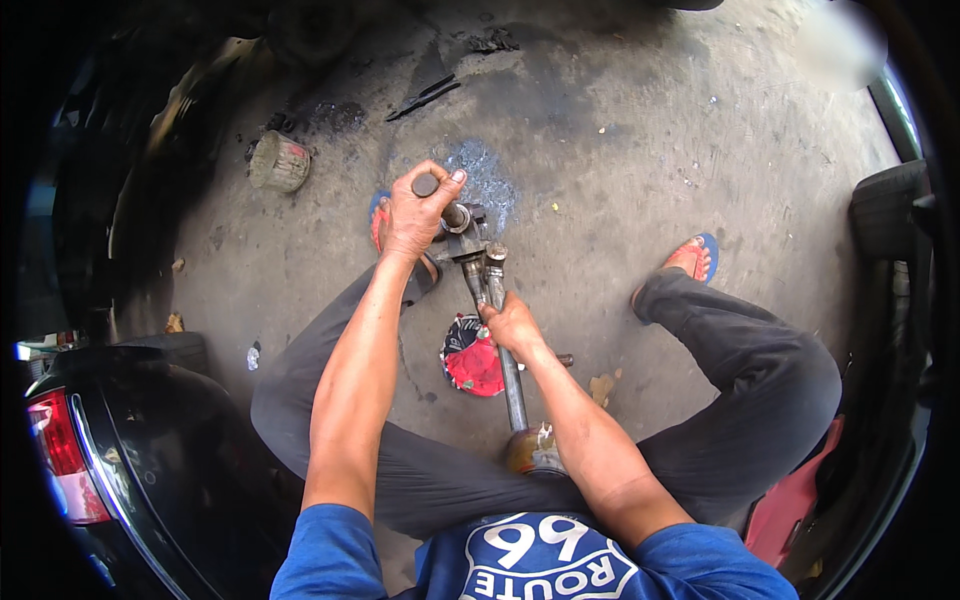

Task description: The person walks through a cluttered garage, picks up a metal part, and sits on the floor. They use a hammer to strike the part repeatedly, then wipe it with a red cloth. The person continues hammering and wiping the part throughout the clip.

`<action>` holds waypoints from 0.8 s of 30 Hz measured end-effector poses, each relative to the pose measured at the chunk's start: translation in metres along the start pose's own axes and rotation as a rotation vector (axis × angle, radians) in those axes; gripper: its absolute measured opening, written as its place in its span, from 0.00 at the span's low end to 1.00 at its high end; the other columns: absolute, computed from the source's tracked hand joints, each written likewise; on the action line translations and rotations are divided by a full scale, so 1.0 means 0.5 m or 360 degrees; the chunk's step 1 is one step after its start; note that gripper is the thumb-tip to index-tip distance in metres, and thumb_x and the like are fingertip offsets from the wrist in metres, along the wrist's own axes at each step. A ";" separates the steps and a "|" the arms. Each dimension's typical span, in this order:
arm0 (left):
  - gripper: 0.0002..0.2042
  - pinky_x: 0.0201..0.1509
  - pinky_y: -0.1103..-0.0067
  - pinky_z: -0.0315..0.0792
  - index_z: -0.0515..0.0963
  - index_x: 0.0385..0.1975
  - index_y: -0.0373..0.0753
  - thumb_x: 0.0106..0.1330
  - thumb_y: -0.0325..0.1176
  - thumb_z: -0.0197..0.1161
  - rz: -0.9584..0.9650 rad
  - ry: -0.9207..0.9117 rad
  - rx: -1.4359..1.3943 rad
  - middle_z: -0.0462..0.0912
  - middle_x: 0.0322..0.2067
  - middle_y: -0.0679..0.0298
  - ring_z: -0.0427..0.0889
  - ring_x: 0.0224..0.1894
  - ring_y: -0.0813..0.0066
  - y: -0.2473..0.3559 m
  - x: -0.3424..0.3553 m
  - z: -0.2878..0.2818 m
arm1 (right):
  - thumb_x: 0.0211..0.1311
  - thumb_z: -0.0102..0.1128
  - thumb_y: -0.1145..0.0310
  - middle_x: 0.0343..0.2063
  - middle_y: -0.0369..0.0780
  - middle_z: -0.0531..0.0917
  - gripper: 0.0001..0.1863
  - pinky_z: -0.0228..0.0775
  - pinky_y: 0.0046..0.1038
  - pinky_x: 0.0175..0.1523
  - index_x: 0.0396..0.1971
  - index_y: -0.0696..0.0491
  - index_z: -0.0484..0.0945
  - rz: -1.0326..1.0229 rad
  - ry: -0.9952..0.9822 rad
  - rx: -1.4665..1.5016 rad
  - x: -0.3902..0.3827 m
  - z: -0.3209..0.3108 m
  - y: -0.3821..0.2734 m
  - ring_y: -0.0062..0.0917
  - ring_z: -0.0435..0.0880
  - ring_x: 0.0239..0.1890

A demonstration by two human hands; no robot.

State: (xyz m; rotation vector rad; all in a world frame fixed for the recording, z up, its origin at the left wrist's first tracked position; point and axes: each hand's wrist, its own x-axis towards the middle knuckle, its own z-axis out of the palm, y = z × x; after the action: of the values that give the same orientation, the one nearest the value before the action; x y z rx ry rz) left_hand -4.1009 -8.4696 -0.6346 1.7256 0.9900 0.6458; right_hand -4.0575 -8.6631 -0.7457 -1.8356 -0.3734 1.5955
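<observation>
My left hand [412,215] is wrapped around a thick round steel bar [426,185], its flat end showing above my fist. The bar's lower end meets a dark metal joint [464,243]. Closer to me, my right hand [512,326] grips a long metal shaft [512,385]; another rod beside it runs up to the joint, and I cannot tell whether my fingers hold both. The shaft's upper end has a round knob [496,251]. Its near end reaches a rusty, rounded metal part [536,450] between my thighs, partly hidden by my right forearm.
A round red and black object [475,368] lies below the shaft. Ahead left stand a dirty tub [279,162] and dark long-handled tools [423,98]. A black car [165,450] is at left, a tyre [882,208] at right. My sandalled feet flank the concrete floor [600,190].
</observation>
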 end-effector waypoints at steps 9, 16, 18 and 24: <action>0.15 0.42 0.75 0.75 0.78 0.27 0.36 0.67 0.39 0.75 -0.0035 0.0138 0.0269 0.81 0.24 0.67 0.78 0.32 0.80 -0.022 0.013 -0.018 | 0.72 0.62 0.62 0.26 0.56 0.85 0.22 0.80 0.43 0.24 0.49 0.66 0.68 -0.0034 0.0060 -0.0120 -0.002 0.007 0.005 0.41 0.87 0.18; 0.14 0.43 0.78 0.75 0.75 0.27 0.39 0.71 0.36 0.71 0.0131 0.0277 -0.0154 0.78 0.27 0.70 0.78 0.33 0.82 -0.018 -0.039 0.017 | 0.71 0.62 0.63 0.29 0.59 0.85 0.22 0.82 0.45 0.28 0.49 0.67 0.66 0.0006 0.0068 -0.0077 -0.005 0.011 0.001 0.45 0.88 0.22; 0.15 0.36 0.83 0.70 0.75 0.26 0.39 0.70 0.38 0.73 0.0135 0.0042 0.0072 0.77 0.24 0.74 0.75 0.31 0.86 -0.010 -0.040 0.024 | 0.71 0.62 0.63 0.29 0.60 0.85 0.23 0.82 0.46 0.29 0.48 0.67 0.67 0.0019 0.0055 -0.0067 -0.001 0.013 0.006 0.46 0.89 0.23; 0.17 0.35 0.79 0.73 0.79 0.27 0.39 0.67 0.45 0.75 0.0003 -0.0102 0.0320 0.81 0.22 0.72 0.78 0.29 0.86 -0.002 -0.006 0.007 | 0.71 0.63 0.63 0.29 0.60 0.85 0.22 0.82 0.45 0.27 0.48 0.67 0.67 -0.0021 0.0048 -0.0099 0.007 0.013 0.015 0.46 0.88 0.22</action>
State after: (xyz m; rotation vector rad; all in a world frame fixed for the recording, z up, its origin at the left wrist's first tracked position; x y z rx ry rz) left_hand -4.1002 -8.4738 -0.6368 1.9110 1.0369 0.5027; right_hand -4.0644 -8.6646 -0.7531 -1.8976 -0.4252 1.5615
